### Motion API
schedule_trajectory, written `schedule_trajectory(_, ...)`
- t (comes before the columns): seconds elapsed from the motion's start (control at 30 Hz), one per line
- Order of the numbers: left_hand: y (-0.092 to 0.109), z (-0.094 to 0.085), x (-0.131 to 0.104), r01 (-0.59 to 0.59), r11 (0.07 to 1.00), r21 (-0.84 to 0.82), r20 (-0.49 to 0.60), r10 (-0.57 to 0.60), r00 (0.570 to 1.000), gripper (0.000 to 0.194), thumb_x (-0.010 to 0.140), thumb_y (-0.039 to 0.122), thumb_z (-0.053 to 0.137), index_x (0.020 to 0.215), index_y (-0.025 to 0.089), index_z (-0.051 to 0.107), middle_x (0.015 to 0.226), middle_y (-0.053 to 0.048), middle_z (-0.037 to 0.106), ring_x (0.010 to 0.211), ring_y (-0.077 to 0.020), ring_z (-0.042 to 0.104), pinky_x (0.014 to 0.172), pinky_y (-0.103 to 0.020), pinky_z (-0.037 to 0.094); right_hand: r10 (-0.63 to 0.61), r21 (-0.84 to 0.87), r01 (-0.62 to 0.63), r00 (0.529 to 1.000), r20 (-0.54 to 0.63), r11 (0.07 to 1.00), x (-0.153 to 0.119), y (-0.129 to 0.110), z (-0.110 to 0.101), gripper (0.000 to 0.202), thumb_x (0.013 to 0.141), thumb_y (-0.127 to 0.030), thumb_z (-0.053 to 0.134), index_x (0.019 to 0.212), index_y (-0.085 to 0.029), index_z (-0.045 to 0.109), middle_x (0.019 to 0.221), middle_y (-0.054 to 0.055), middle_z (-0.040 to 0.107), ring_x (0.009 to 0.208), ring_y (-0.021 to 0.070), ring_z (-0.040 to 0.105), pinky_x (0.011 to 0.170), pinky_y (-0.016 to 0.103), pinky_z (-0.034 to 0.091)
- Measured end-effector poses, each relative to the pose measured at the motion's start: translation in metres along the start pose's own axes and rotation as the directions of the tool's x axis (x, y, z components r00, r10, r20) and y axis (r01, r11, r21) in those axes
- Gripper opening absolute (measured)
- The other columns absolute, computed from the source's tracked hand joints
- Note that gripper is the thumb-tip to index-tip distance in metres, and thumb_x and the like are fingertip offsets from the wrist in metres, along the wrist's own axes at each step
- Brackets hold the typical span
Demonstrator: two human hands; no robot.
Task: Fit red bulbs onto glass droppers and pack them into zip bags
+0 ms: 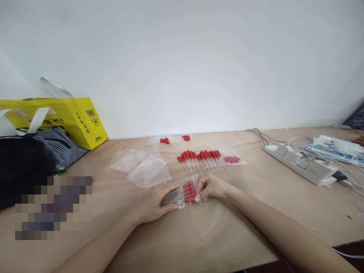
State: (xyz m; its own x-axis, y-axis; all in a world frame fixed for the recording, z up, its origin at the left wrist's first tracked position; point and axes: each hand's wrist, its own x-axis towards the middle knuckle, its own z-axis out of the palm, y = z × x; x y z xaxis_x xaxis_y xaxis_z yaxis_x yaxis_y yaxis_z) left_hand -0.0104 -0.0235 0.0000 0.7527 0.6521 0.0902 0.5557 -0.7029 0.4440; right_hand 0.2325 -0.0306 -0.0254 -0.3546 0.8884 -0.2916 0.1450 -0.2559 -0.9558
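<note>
Near the middle of the table is a clear zip-lock bag [186,194] with several red-bulbed droppers inside, their red ends to the right. My left hand [159,201] is wrapped round the bag's left end, thumb below and fingers above. At the right end, my right hand [212,186] pinches the edge beside the red zip line. Just behind lies a row of loose droppers [201,159], red bulbs pointing away from me. To their right rests another bag [234,159] with red-bulbed pieces in it. Flat clear zip-lock bags [148,167] overlap to the left.
Small red pieces [165,140] lie on clear plastic [176,141] near the wall. A white power strip [298,165] with plugs and cables sits to the right, beside plastic-wrapped papers [338,148]. At left stand a yellow bag [82,121], a striped bag [61,146] and a black bag [22,167].
</note>
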Motion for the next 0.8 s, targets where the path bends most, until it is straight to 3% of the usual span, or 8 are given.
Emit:
schedule_trajectory(0.2, -0.001, -0.003, 0.0, -0.026, 0.999, 0.03, 0.045, 0.025, 0.999, 0.056, 0.075, 0.046, 0.054, 0.124, 0.024, 0.039, 0.127, -0.007, 0.044, 0.117, -0.0251, 0.039, 0.096, -0.043, 0.033, -0.05, 0.033, 0.045, 0.983, 0.177, 0.998, -0.002, -0.002, -0.008, 0.028, 0.037, -0.013, 0.075, 0.058, -0.013, 0.057, 0.049, -0.004, 0.059, 0.046, 0.0072, 0.053, 0.047, 0.019, 0.044)
schedule_trajectory(0.4, -0.009, -0.003, -0.001, -0.075, 0.996, 0.052, 0.01, 0.074, 0.997, 0.056, 0.074, 0.047, 0.055, 0.123, 0.023, 0.04, 0.127, -0.007, 0.044, 0.117, -0.0235, 0.039, 0.096, -0.04, 0.034, -0.023, 0.047, 0.016, 0.989, 0.144, 0.999, -0.009, -0.007, -0.011, 0.027, 0.047, -0.013, 0.068, 0.071, -0.015, 0.055, 0.054, -0.005, 0.059, 0.048, 0.0079, 0.056, 0.046, 0.017, 0.043)
schedule_trajectory(0.5, -0.016, -0.001, 0.002, -0.099, 0.985, 0.143, -0.116, 0.116, 0.986, 0.044, 0.077, 0.039, 0.054, 0.117, 0.022, 0.046, 0.123, -0.007, 0.049, 0.113, -0.0228, 0.043, 0.094, -0.039, 0.036, -0.018, -0.009, 0.02, 0.98, 0.197, 1.0, -0.012, -0.006, -0.012, 0.027, 0.049, -0.017, 0.069, 0.072, -0.014, 0.055, 0.057, -0.003, 0.06, 0.05, 0.0081, 0.056, 0.047, 0.018, 0.044)
schedule_trajectory(0.6, -0.025, -0.001, 0.004, -0.029, 0.963, 0.27, -0.318, 0.118, 0.941, 0.028, 0.08, 0.03, 0.049, 0.106, 0.02, 0.055, 0.111, -0.007, 0.057, 0.101, -0.0231, 0.051, 0.087, -0.041, 0.04, 0.039, -0.14, 0.006, 0.948, 0.315, 0.99, -0.018, -0.005, -0.016, 0.029, 0.053, -0.023, 0.069, 0.076, -0.014, 0.055, 0.061, -0.001, 0.059, 0.052, 0.0093, 0.056, 0.049, 0.021, 0.044)
schedule_trajectory(0.67, -0.029, 0.0, 0.005, 0.022, 0.951, 0.308, -0.411, 0.112, 0.905, 0.024, 0.081, 0.027, 0.046, 0.1, 0.019, 0.058, 0.103, -0.008, 0.059, 0.095, -0.0231, 0.053, 0.082, -0.041, 0.042, -0.005, -0.276, 0.078, 0.967, 0.254, 0.958, -0.022, -0.005, -0.02, 0.024, 0.057, -0.024, 0.067, 0.076, -0.015, 0.054, 0.057, -0.004, 0.055, 0.048, 0.0076, 0.051, 0.047, 0.02, 0.041)
schedule_trajectory(0.73, -0.031, 0.0, 0.004, 0.035, 0.955, 0.296, -0.444, 0.105, 0.89, 0.023, 0.081, 0.027, 0.046, 0.097, 0.018, 0.059, 0.1, -0.008, 0.06, 0.093, -0.0223, 0.053, 0.08, -0.039, 0.043, -0.199, -0.478, 0.209, 0.977, 0.072, 0.853, -0.026, -0.006, -0.024, 0.018, 0.059, -0.019, 0.063, 0.073, -0.015, 0.053, 0.055, -0.006, 0.048, 0.047, 0.0055, 0.044, 0.045, 0.018, 0.035)
schedule_trajectory(0.8, -0.03, 0.001, 0.003, 0.019, 0.964, 0.266, -0.42, 0.098, 0.902, 0.025, 0.08, 0.03, 0.048, 0.099, 0.019, 0.058, 0.101, -0.007, 0.059, 0.093, -0.0213, 0.053, 0.081, -0.037, 0.043, -0.433, -0.679, 0.282, 0.899, -0.058, 0.677, -0.027, -0.006, -0.026, 0.018, 0.06, -0.014, 0.06, 0.076, -0.016, 0.054, 0.06, -0.005, 0.046, 0.052, 0.006, 0.042, 0.048, 0.018, 0.033)
